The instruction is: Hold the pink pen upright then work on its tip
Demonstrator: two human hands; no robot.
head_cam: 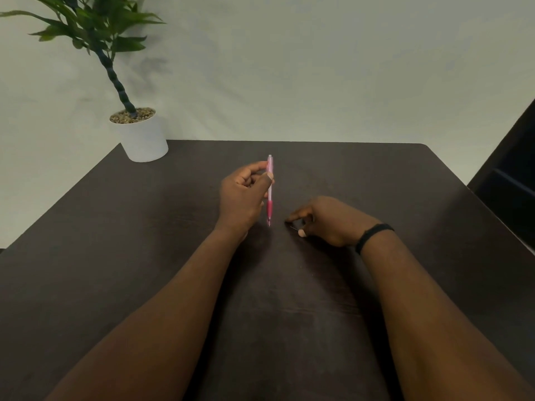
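The left hand pinched a pink mechanical pencil between thumb and curled fingers, holding it nearly upright near the middle of the dark table, its darker grip and fine tip pointing down just above the surface; a grip that high on the barrel seemed meant to leave the tip free and visible. Just to the right and slightly nearer, the right hand lay low on the tabletop, forefinger stretched leftward and thumb tucked under, the two closing on a very thin sliver that looked like a pencil lead, though it was too fine to identify with certainty, and whether the fingers actually gripped it or only touched it was hard to judge. A black band circled the right wrist. At the far left corner a white pot held a leafy plant, its top cut off by the frame. A dark shape at the right edge was only partly shown and could not be made out.
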